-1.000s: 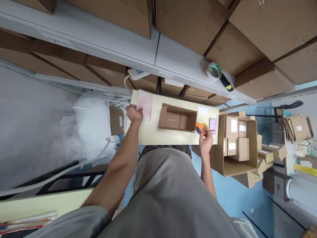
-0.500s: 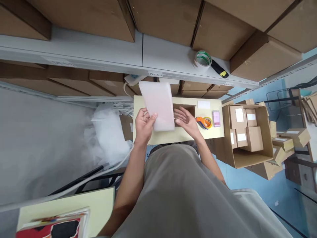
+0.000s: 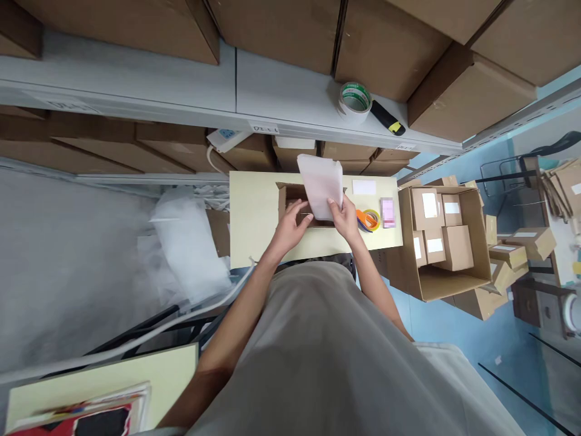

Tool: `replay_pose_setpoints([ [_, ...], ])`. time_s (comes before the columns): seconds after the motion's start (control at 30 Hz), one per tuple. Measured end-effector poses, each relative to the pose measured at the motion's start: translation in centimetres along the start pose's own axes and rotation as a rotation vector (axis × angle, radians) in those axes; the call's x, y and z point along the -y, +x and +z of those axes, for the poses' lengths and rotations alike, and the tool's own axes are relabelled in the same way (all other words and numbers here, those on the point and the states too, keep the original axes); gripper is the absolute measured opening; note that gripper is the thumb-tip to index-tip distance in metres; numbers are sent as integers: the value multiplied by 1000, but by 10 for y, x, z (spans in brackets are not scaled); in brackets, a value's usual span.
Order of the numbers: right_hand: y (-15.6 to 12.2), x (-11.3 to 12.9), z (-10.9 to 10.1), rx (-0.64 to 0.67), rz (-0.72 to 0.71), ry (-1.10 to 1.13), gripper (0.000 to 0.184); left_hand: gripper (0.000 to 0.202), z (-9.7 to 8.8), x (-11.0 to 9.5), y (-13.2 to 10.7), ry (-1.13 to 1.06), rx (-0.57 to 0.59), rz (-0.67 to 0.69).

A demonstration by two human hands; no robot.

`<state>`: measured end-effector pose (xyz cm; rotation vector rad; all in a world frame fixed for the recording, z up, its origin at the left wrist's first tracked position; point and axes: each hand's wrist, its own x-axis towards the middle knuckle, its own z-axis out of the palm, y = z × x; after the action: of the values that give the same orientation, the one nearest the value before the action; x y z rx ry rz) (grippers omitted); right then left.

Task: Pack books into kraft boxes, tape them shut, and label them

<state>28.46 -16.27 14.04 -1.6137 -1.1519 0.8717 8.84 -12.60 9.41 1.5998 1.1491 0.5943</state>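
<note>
I observe a flat, rectangular white pouch [image 3: 319, 181], thin and matte with soft edges, standing tilted over an open corrugated cardboard box [image 3: 287, 195] on a smooth pale-yellow table [image 3: 249, 224]. My right hand [image 3: 345, 219] pinches the pouch's lower edge. My left hand [image 3: 290, 225] is at the box's near wall with its fingers bent; I cannot tell whether it grips. An orange tape dispenser [image 3: 368, 220] lies just right of my right hand.

Matt brown cardboard box [image 3: 290, 197], translucent white foam sheet [image 3: 320, 184], smooth pale tabletop [image 3: 252, 209]
</note>
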Motion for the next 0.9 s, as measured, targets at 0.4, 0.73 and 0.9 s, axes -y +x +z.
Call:
replay_pose_setpoints([
  [0.4,55,6,28,600,47,-925,61,95,-8,30,-32,151,-130,-104],
  [0.73,75,-52,58,743,356,-981,25,90,-7,35,-39,124,-157,-96],
  [0.9,66,-61,56,777,374,-979,33,90,-4,38,-41,117,-154,-103],
])
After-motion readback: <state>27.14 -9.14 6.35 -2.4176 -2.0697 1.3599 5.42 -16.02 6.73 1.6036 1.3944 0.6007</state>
